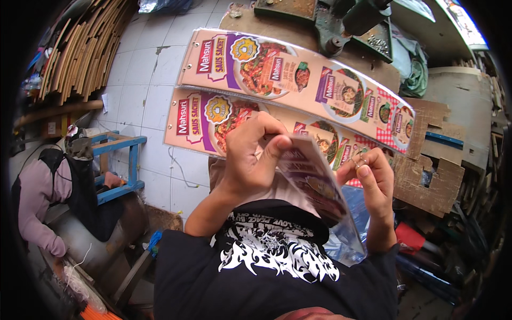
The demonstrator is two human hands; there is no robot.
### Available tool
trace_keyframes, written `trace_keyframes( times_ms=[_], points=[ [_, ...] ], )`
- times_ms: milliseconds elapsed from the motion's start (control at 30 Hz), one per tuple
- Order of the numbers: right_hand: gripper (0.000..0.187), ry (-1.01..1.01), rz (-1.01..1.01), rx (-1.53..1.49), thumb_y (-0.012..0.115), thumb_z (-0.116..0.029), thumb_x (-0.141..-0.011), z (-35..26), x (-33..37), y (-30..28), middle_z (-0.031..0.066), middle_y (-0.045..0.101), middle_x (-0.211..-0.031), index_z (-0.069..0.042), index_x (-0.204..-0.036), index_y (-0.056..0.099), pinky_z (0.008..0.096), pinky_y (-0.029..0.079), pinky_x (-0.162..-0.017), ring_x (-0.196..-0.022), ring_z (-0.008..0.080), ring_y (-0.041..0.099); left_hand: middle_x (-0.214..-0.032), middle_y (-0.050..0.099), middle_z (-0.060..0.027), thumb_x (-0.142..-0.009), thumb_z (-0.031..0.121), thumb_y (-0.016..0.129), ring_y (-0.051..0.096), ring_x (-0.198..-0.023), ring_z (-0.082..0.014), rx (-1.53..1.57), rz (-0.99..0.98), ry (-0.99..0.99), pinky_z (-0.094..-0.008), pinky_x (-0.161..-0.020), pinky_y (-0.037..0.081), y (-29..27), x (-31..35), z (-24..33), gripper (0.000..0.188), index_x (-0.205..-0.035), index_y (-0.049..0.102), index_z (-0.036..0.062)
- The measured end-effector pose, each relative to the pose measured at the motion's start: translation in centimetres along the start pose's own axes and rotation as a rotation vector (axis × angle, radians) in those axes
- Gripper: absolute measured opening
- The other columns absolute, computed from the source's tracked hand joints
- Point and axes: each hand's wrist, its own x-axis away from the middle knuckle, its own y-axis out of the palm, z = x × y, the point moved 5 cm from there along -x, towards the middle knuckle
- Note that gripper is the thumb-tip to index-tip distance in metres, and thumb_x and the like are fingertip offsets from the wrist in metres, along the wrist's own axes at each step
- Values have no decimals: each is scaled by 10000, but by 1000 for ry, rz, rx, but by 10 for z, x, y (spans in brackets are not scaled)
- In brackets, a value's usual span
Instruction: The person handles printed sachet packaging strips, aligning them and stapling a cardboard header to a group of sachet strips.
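My left hand [250, 154] is closed around one end of a printed sign strip [322, 189], thumb on its face. The strip is tilted, almost edge-on, and slants down toward my right forearm. To its right, my right hand [377, 184] pinches a thin, shiny metal wire piece [359, 160], whose exact shape is too small to tell. Beyond my hands lie two long, glossy printed strips, the farther strip [309, 74] overlapping the nearer strip [188, 141]. Both show food pictures and have small metal eyelets at the left end. My hands partly hide the nearer one.
A dark green machine [362, 21] with metal trays stands on the bench at the back. Cut cardboard [440, 184] lies at right. On the left are stacked brown board strips [88, 50], a blue stool frame [120, 194] and a draped mauve garment [40, 202].
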Motion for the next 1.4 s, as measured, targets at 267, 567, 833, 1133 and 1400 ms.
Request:
trace_keyframes(
  times_ms=[267,567,833,1133,1400],
  points=[
    [100,-9,185,353,541,-84,-1004,32,14,-10,62,618,-955,15,-989,547,247,446,-775,-827,106,529,-768,715,-136,-906,69,658,665,-647,-178,-222,-120,-265,-291,-610,494,-6,-27,-2,123,-907,694,-48],
    [53,-132,236,574,623,0,-915,20,0,5,87,612,-846,36,-917,585,267,451,-656,-721,139,552,-836,693,-12,-955,104,638,566,-752,-44,-153,-449,-455,-217,-659,472,-19,-35,-13,181,-1020,692,-56],
    [80,-110,158,611,654,-9,-894,-16,-13,-14,31,566,-672,23,-860,589,242,391,-527,-583,71,509,-1025,664,-20,-993,120,582,554,-830,-25,308,-466,-659,-189,-708,467,-5,-9,-15,329,-1276,595,-46],
    [78,-293,-43,940,671,26,-842,-61,-37,-3,78,620,-776,8,-867,599,272,449,-622,-688,167,586,-1235,622,-146,-1008,52,482,597,-1132,-158,690,-467,-687,-297,-950,498,5,31,-14,404,-1380,437,-99],
    [188,-661,71,836,773,16,-720,-57,-18,39,107,641,-754,-13,-828,622,349,459,-576,-641,250,601,-1235,617,-177,-983,18,497,614,-1116,-180,506,-383,-547,-304,-967,493,1,41,-3,426,-1373,424,-140]
  ],
)
